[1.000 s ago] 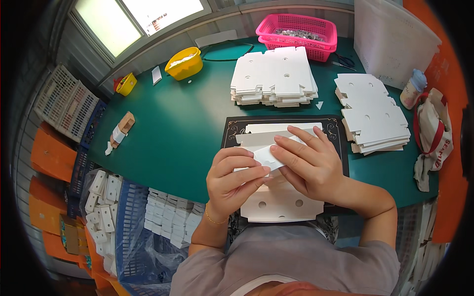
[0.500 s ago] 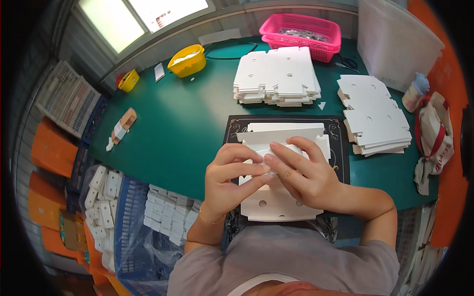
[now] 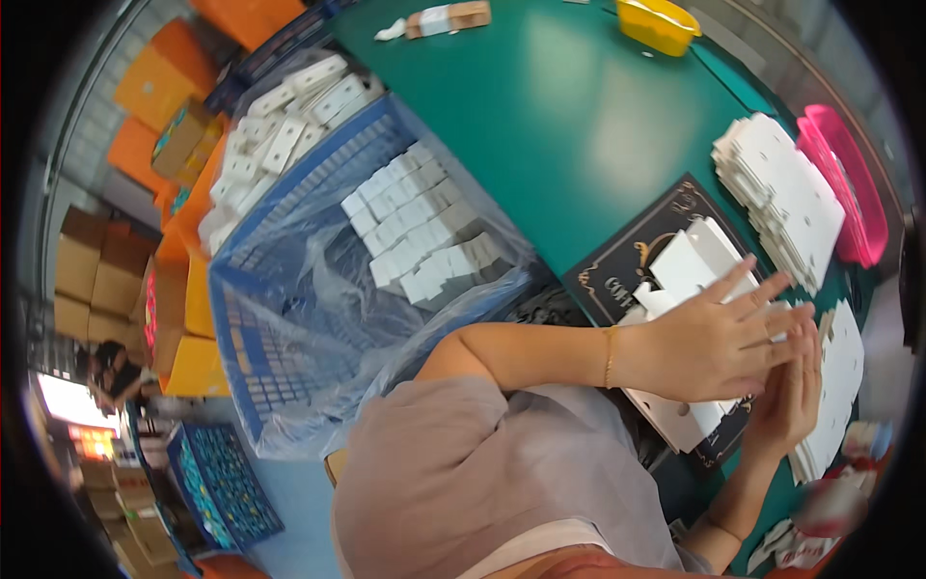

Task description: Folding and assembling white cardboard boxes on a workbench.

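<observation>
The left hand [image 3: 719,343] lies flat with its fingers spread and stretched out, pressing down on a white die-cut card blank [image 3: 690,261] that rests on a black mat [image 3: 627,261] with pale ornament. The right hand [image 3: 791,396] stands just beside it, fingers straight and close together, its fingertips meeting those of the left hand over the same blank; whether it pinches a flap of the card cannot be told, since the left hand covers that spot. A thin bracelet [image 3: 609,355] circles the left wrist. Under the left palm more of the white card shows, reaching toward the person's body.

Beyond the fingertips sits a tall stack of flat white blanks [image 3: 786,198] on the green worktop [image 3: 569,116], and just past that stack a pink basket [image 3: 849,183]. On the far side of the right hand lies another pile of white blanks [image 3: 839,386].

Behind the left forearm, well apart from the hands, a blue crate [image 3: 289,318] lined with clear plastic holds rows of small folded white boxes [image 3: 424,232]. Farther off on the worktop stand a yellow bowl [image 3: 661,21] and a small carton [image 3: 449,17]. Orange and brown cartons [image 3: 96,270] are stacked on the floor beyond the crate.
</observation>
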The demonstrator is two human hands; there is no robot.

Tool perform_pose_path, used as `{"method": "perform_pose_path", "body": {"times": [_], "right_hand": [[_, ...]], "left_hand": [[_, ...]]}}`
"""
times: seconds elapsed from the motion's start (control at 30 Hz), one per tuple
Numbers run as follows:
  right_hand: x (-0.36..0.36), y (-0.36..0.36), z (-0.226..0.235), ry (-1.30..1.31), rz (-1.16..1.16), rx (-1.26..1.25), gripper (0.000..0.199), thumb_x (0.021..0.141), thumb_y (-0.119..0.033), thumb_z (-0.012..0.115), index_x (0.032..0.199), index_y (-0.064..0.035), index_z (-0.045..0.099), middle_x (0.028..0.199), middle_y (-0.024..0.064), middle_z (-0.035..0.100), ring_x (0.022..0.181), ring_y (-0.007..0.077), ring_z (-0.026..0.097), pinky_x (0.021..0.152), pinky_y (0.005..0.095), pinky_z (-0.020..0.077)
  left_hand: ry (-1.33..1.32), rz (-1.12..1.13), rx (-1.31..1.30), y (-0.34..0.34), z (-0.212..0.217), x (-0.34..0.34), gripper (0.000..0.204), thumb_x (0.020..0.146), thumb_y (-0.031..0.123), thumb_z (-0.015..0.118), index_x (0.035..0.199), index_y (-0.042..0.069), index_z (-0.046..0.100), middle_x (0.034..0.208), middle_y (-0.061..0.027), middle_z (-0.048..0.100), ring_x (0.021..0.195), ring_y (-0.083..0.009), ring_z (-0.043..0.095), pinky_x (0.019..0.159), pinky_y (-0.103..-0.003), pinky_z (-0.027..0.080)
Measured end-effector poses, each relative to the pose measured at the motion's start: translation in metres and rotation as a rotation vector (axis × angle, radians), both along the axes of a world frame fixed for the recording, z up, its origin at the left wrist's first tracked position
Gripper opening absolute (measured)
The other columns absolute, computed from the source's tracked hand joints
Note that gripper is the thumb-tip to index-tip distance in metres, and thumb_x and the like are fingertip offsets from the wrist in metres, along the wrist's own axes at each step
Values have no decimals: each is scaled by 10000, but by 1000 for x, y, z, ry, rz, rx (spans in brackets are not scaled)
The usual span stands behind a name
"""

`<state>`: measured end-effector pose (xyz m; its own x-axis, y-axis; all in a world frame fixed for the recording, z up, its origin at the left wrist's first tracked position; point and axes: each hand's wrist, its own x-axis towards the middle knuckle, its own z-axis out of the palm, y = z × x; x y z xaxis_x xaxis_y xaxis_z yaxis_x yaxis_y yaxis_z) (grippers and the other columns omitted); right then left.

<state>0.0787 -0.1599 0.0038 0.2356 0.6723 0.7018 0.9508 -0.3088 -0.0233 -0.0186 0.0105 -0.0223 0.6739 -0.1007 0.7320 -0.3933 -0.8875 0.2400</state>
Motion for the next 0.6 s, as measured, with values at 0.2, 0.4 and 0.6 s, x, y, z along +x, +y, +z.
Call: {"method": "perform_pose_path", "body": {"times": [0.2, 0.4, 0.6], "right_hand": [[77, -31, -12, 151, -258, 178, 349, 1052, -125, 494, 1376, -7, 551, 1328, 128, 632, 1140, 194, 637, 952, 316, 515], [93, -20, -49, 800, 55, 357, 493, 1060, -168, 482, 1507, -47, 313, 1381, 140, 502, 1279, 209, 503, 1042, 328, 444], [24, -10, -37, 1086, -127, 100, 884, 816, -108, 707, 1566, -131, 239, 1601, 108, 294, 1421, 319, 379, 1118, 556, 297]], "left_hand": [[98, 76, -181, 20, -22, -10, 1040, 786, 420, 786, 1588, 174, 171, 1617, -231, 172, 1469, -424, 252, 1162, -586, 250], [349, -336, -1656, 60, -34, -9, 682, 894, 202, 743, 1444, 78, 361, 1328, -119, 561, 1126, -196, 602, 915, -346, 531], [24, -181, -1030, 78, -2, 7, 435, 829, 121, 759, 1239, 57, 630, 1083, -84, 686, 937, -187, 645, 825, -323, 523]]}}
